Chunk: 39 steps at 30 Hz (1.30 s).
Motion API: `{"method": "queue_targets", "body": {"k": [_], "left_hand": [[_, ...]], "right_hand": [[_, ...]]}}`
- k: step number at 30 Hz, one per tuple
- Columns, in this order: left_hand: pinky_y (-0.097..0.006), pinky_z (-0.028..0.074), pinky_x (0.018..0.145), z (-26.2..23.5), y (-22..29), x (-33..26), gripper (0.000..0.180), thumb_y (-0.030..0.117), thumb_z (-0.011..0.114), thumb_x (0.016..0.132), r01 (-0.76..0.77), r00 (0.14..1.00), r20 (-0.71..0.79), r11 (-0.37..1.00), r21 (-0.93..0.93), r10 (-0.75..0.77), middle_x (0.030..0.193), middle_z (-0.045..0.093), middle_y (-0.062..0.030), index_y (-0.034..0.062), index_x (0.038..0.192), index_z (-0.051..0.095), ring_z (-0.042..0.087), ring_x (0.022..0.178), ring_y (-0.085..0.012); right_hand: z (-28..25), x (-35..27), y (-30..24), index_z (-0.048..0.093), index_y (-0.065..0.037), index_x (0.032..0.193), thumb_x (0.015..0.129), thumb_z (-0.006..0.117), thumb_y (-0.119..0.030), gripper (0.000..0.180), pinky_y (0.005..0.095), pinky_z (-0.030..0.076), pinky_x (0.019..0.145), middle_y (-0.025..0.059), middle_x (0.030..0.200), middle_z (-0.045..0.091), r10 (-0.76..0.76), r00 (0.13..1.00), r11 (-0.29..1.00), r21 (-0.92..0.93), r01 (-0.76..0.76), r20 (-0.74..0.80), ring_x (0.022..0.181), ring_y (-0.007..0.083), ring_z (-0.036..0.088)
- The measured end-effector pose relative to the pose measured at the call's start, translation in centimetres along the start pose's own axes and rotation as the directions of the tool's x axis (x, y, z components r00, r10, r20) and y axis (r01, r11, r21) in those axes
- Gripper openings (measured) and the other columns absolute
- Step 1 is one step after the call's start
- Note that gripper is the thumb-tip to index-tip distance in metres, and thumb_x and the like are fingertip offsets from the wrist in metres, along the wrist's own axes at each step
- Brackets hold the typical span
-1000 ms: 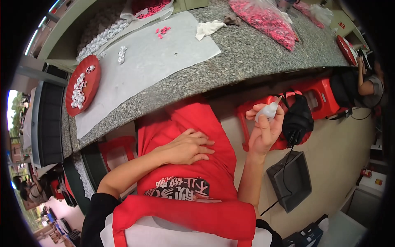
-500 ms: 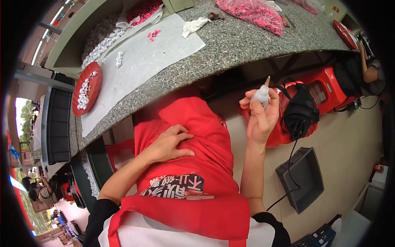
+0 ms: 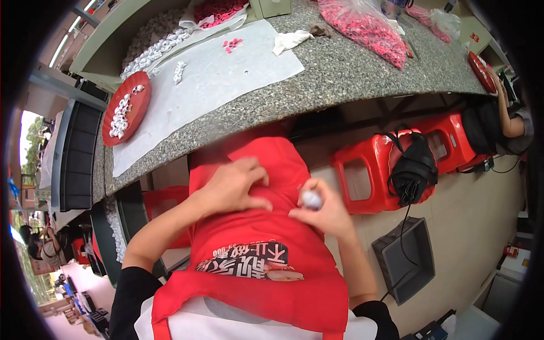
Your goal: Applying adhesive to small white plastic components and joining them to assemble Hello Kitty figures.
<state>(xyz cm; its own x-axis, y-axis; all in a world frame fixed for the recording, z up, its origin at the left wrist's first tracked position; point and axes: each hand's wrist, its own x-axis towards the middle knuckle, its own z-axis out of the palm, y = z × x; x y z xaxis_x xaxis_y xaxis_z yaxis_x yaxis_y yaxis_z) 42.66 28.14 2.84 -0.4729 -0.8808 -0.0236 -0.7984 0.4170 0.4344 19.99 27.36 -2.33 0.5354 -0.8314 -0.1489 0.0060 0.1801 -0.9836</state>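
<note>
My right hand (image 3: 330,216) is closed round a small white squeeze bottle (image 3: 311,199) over the right side of my lap; the bottle is blurred and its narrow tip cannot be made out. Across from it, my left hand (image 3: 233,186) hovers over or rests on the red apron (image 3: 260,238), its fingers curved and spread with nothing between them. On the worktop to the left, a red fluted plate (image 3: 137,116) carries several small white pieces (image 3: 119,120).
White paper (image 3: 215,73) covers part of the speckled worktop (image 3: 334,82), with pink pieces (image 3: 232,45) and a white cloth (image 3: 292,41) on it. A bag of pink pieces (image 3: 368,31) lies farther right. Red stools (image 3: 368,170) and a grey bin (image 3: 403,260) stand right; a co-worker (image 3: 513,122) sits beyond.
My right hand has come down and left to my lap with the bottle, closer to my left hand. The left hand has risen slightly, and the view has shifted.
</note>
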Motion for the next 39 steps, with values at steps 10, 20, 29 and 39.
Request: {"method": "queue_targets", "body": {"k": [10,20,29,39], "left_hand": [[-0.030,0.047,0.052,0.7,5.1,-3.0,0.029,-0.001,0.062,0.060,-0.297,0.955,-0.039,0.949,-0.108,0.294,0.081,0.054,-0.0067,0.0030,0.089,0.059,0.056,0.068,-0.0233],[-0.038,0.044,0.075,2.7,8.0,-0.3,0.029,0.006,0.056,0.066,-0.351,0.908,0.251,0.936,0.021,0.335,0.091,0.049,-0.0176,-0.0045,0.093,0.054,0.050,0.085,-0.0315],[-0.036,0.047,0.054,1.8,7.2,-1.1,0.028,0.007,0.054,0.070,0.059,0.984,0.139,0.948,0.313,-0.108,0.086,0.051,-0.0107,0.0051,0.098,0.055,0.056,0.069,-0.0270],[-0.033,0.047,0.049,0.2,5.2,-2.2,0.032,0.007,0.052,0.068,0.026,0.991,0.105,0.878,0.478,-0.086,0.092,0.056,-0.0102,0.0011,0.099,0.056,0.059,0.065,-0.0220]], "right_hand": [[1.4,-1.1,1.2,0.062,-0.002,0.080,0.067,0.069,-0.012,0.018,0.0292,0.047,0.065,0.0110,0.076,0.064,0.096,0.969,0.931,-0.324,-0.168,-0.228,0.071,0.0210,0.062],[-0.6,0.8,1.4,0.063,0.000,0.075,0.067,0.066,-0.002,0.009,0.0254,0.047,0.061,0.0095,0.068,0.063,-0.150,0.859,0.978,-0.199,0.057,-0.489,0.064,0.0128,0.060],[-2.4,1.3,0.3,0.061,0.000,0.075,0.066,0.069,-0.003,0.012,0.0205,0.043,0.056,-0.0002,0.067,0.059,-0.075,0.939,0.996,-0.070,0.055,-0.334,0.062,0.0063,0.053],[0.8,0.0,-1.4,0.057,0.000,0.073,0.065,0.071,-0.008,0.018,0.0290,0.045,0.057,0.0112,0.067,0.058,-0.471,0.799,0.811,-0.540,0.224,-0.374,0.060,0.0205,0.057]]}}
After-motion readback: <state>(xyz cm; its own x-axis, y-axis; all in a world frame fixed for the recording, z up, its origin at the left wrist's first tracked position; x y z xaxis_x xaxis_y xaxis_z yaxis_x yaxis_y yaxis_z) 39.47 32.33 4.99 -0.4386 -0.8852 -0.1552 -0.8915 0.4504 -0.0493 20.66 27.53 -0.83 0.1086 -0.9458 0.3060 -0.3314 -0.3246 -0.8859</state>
